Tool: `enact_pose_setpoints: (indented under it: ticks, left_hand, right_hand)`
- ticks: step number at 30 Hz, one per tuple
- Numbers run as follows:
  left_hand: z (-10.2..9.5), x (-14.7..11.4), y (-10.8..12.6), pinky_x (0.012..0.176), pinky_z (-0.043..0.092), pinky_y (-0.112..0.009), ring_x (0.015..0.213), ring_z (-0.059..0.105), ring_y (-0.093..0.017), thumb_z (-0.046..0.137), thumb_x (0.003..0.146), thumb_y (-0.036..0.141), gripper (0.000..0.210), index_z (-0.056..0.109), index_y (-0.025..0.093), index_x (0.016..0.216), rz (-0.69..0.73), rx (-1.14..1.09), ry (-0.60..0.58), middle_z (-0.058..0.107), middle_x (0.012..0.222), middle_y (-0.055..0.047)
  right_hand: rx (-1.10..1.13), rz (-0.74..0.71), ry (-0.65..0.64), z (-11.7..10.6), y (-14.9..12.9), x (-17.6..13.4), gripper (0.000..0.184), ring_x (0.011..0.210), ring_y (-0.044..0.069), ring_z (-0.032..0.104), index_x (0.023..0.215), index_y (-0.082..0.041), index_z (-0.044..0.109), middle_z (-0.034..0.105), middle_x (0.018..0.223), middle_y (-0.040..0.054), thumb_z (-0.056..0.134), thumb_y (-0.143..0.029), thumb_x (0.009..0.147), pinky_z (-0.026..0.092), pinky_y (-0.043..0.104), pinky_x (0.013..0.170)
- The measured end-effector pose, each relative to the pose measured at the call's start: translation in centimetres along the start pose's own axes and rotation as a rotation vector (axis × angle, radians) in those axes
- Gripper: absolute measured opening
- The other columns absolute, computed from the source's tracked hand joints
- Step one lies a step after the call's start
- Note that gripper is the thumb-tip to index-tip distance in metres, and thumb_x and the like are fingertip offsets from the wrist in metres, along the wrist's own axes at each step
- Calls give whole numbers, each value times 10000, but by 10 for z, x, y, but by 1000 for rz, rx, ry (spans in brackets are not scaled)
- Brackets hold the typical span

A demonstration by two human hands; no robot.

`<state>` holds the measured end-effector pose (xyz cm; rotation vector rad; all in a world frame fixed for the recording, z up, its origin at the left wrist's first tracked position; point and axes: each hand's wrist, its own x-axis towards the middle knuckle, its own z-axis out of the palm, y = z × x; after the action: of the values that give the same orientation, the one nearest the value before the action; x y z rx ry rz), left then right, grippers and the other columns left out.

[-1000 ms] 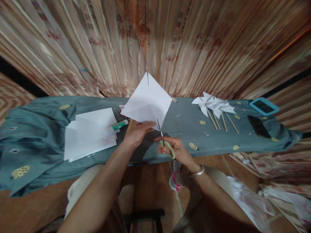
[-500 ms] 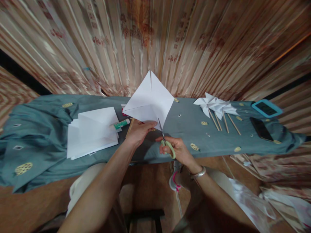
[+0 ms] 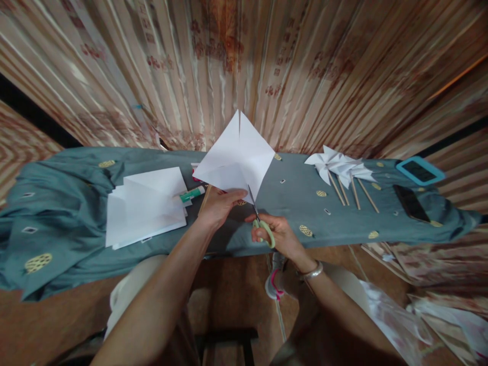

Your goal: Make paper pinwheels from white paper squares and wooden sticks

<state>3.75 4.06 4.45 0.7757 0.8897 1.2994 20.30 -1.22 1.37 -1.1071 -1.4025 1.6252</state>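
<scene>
A white square sheet of paper [image 3: 244,152] is held up cornerwise above the table, with a slit running down from its top corner. My left hand [image 3: 219,206] pinches its lower edge, thumb on the near face. In my right hand [image 3: 280,234] is a pair of scissors with pale green handles [image 3: 269,235], fingers through the loops. The scissor blades point up and left, lying at the paper's bottom corner close to my left thumb. Part of the left fingers is hidden behind the sheet.
A stack of white paper [image 3: 147,208] lies left, with a green glue stick [image 3: 191,194] at its edge. Paper pinwheels [image 3: 339,165] on wooden sticks lie right, beside a black phone [image 3: 410,202] and a blue-framed device [image 3: 420,170]. A patterned cloth [image 3: 290,198] covers the table.
Almost nothing differs. The paper's top corner has tilted very slightly to the right, and the whole view has shifted a little; both hands keep their holds.
</scene>
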Motion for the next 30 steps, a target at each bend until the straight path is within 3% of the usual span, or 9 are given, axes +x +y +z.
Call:
enact_pose_setpoints:
  ticks: [12,23,30]
  left_hand:
    - [1,0,1,619,496,-274,679,633,-157,766,506,125,282,660,157,765,-4,-57,5,700,744,-4]
    - [1,0,1,602,497,-268,673,628,-154,777,528,169,263,663,170,765,18,-70,-19,696,759,-2]
    - [2,1,-1,566,461,-273,677,611,-175,778,543,178,344,694,202,876,53,-98,56,679,717,8]
  right_hand:
    - [25,38,24,2,-3,-1,423,535,93,538,924,-156,705,596,596,-21,808,-456,644,433,210,496]
    - [25,49,41,4,-5,0,408,507,87,523,884,-165,705,600,574,-25,809,-468,630,418,212,480]
    - [50,72,43,7,-7,0,421,492,82,525,858,-162,704,601,561,-32,828,-468,596,422,209,473]
